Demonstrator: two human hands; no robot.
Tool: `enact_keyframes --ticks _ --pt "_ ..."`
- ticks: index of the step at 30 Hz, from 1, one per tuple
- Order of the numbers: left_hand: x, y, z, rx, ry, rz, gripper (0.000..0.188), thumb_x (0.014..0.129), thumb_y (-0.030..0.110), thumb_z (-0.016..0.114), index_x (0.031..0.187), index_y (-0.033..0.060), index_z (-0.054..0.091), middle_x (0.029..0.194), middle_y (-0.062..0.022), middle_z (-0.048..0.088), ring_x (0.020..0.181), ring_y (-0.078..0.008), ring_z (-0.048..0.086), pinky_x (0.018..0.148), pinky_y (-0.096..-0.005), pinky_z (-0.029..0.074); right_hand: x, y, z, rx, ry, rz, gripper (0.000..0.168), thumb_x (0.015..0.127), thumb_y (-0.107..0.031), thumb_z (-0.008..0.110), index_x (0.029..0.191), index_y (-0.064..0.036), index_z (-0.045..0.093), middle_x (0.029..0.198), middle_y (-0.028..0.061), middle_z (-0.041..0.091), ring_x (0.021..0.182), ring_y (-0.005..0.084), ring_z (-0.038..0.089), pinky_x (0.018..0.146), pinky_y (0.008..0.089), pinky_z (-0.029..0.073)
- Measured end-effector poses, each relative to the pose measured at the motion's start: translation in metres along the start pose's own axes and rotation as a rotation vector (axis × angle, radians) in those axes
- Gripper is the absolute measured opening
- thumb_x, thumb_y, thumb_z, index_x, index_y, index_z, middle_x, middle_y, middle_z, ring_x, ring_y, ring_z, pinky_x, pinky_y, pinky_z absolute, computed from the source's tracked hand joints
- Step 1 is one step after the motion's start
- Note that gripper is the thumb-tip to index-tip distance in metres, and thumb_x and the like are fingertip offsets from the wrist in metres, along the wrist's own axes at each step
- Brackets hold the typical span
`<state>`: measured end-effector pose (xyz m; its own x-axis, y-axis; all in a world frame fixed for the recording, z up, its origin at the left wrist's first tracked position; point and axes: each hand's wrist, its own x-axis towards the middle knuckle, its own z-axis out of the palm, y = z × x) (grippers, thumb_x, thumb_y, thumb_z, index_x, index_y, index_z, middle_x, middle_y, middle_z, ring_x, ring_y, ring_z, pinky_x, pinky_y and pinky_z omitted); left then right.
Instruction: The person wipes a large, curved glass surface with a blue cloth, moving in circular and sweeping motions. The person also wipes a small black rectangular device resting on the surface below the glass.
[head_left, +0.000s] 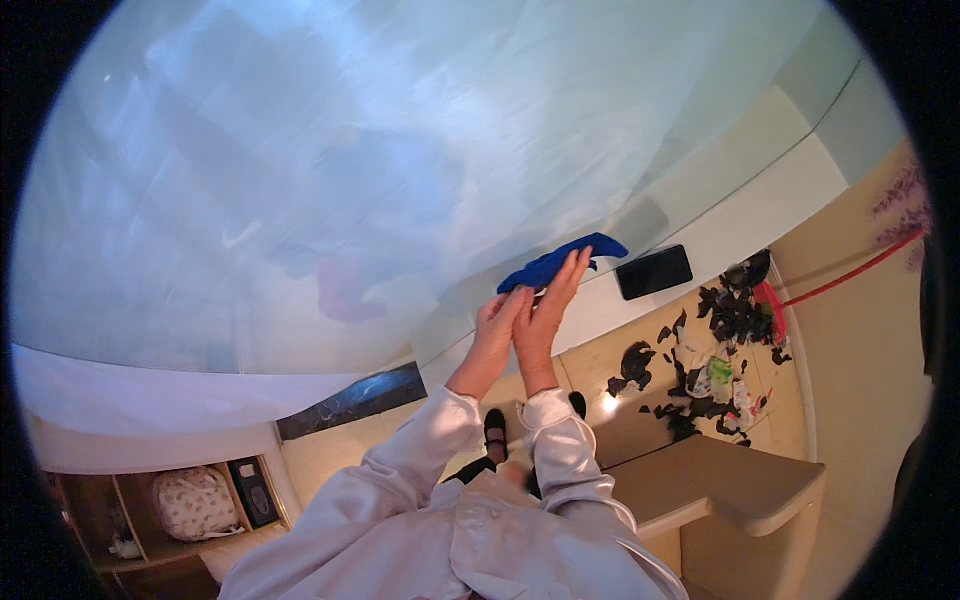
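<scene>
Just above the pale ledge (600, 322) at the foot of a large glass pane (300, 187), my two hands are close together. My left hand (493, 330) has its fingertips at the lower end of a blue cloth (559, 262). My right hand (551, 315) lies along the cloth with its fingers stretched over it. The cloth is folded and close to the glass; whether it touches cannot be told. To the right, a black smartphone (654, 271) lies on the ledge.
Torn black plastic and litter (701, 390) cover the floor at right, near a pink broom (772, 311) with a red handle. A brown-topped table (720, 472) stands at lower right. At lower left, a shelf unit (124, 517) holds a patterned bag (196, 502).
</scene>
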<state>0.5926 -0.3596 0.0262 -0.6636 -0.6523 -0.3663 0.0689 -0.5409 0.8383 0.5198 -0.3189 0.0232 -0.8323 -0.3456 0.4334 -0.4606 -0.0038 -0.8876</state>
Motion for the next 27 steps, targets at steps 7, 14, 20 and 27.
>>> enact_keyframes --ticks 7,14,20,27 --pt "0.052 -0.055 0.033 0.112 -0.068 -0.038 0.033 0.097 0.032 0.064 0.110 0.0025 0.067 0.104 -0.0002 0.066 0.094 -0.0097 0.058 0.084 -0.0268 0.046 0.020 0.071 -0.024 0.087 0.075 0.217 0.080 0.092 -0.009 0.055 0.157 -0.002 0.009 0.165 0.0203 0.004 0.152 0.0390 0.006 0.122 0.0466 0.008" --pt "0.045 -0.070 0.015 0.097 -0.016 -0.064 0.031 0.097 0.031 0.063 0.113 0.0035 0.066 0.107 -0.0010 0.066 0.096 -0.0111 0.059 0.085 -0.0279 0.046 -0.012 0.100 -0.011 0.169 0.035 0.402 0.082 0.092 -0.005 0.054 0.157 -0.003 0.005 0.165 0.0204 0.000 0.152 0.0388 0.003 0.122 0.0447 0.007" --pt "0.054 -0.070 0.020 0.017 -0.003 -0.122 0.031 0.096 0.031 0.065 0.112 0.0037 0.067 0.105 -0.0029 0.067 0.095 -0.0132 0.061 0.084 -0.0288 0.047 0.012 0.076 -0.027 0.087 0.016 0.302 0.081 0.090 -0.003 0.053 0.157 -0.002 0.009 0.165 0.0208 0.001 0.152 0.0394 0.005 0.122 0.0453 0.010" --pt "0.098 -0.102 0.074 -0.024 -0.139 -0.160 0.029 0.096 0.032 0.065 0.110 0.0065 0.069 0.103 -0.0002 0.068 0.093 -0.0117 0.061 0.083 -0.0285 0.046 0.055 0.133 -0.065 0.044 0.061 0.280 0.081 0.090 -0.006 0.056 0.158 -0.005 0.010 0.165 0.0197 0.004 0.152 0.0381 0.007 0.121 0.0448 0.012"
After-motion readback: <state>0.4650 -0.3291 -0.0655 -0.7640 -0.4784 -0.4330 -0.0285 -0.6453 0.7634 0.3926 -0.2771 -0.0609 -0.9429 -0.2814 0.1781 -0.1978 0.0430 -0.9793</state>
